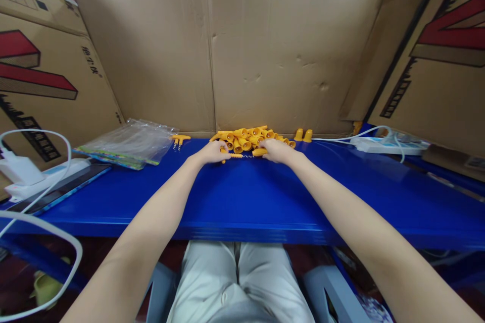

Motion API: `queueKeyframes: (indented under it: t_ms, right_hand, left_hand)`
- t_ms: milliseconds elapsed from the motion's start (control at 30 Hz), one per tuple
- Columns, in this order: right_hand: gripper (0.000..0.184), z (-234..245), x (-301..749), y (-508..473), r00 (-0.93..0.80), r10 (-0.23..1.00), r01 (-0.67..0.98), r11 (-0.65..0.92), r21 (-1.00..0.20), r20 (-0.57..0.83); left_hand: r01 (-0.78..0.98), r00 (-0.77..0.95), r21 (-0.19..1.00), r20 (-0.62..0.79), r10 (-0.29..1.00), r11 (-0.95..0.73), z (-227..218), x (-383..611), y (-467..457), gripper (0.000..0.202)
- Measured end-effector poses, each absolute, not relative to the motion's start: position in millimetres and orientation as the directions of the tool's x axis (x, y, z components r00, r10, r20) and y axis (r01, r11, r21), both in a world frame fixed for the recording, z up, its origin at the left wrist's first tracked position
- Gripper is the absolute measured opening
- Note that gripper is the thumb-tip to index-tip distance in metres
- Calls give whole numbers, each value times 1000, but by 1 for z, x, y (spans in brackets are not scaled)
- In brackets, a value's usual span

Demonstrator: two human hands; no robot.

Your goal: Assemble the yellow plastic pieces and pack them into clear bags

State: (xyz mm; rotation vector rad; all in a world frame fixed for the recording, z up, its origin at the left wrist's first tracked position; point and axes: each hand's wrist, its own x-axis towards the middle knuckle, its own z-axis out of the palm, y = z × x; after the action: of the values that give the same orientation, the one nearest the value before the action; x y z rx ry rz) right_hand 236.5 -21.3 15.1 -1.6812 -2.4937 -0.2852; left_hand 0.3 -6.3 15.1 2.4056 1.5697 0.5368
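My left hand [211, 152] is closed on the yellow T-handle of a corkscrew [237, 155]. Its metal spiral points right, toward my right hand [276, 150]. Between the fingers of that hand is a yellow tapered cap [259, 152], in line with the spiral tip; whether the two touch is too small to tell. Just behind both hands lies a pile of similar yellow pieces [242, 141], mostly hollow caps with their openings facing me. Two corkscrews [181, 139] with yellow handles lie left of my left hand. To the right of the pile, two yellow caps [303, 135] stand upright.
Clear plastic bags [129, 141] lie at the left of the blue table [242, 197]. White power strips sit at the left [53, 176] and right [386, 145], with white cables. Cardboard [284, 55] walls in the back and sides. A cable [76, 247] loops at front left.
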Motion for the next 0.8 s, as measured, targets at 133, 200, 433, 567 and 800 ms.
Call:
queueKeyframes:
  t_ms: [133, 200, 433, 567, 800]
  right_hand:
    - [24, 15, 238, -21, -353, 916, 936, 342, 89, 189]
    - [23, 14, 237, -20, -384, 902, 923, 383, 41, 201]
    - [28, 15, 230, -21, -481, 834, 825, 535, -181, 271]
    - [30, 17, 234, -21, -495, 826, 751, 563, -345, 271]
    - [32, 15, 233, -21, -527, 836, 709, 533, -461, 154]
  left_hand:
    - [825, 358, 384, 211, 909, -414, 15, 0, -6, 16]
    - [817, 354, 402, 217, 910, -414, 14, 0, -6, 16]
    - [779, 392, 445, 206, 897, -442, 15, 7, -12, 20]
    - [817, 398, 349, 233, 887, -458, 15, 8, -13, 26]
    - [870, 386, 231, 230, 893, -436, 10, 12, -12, 20]
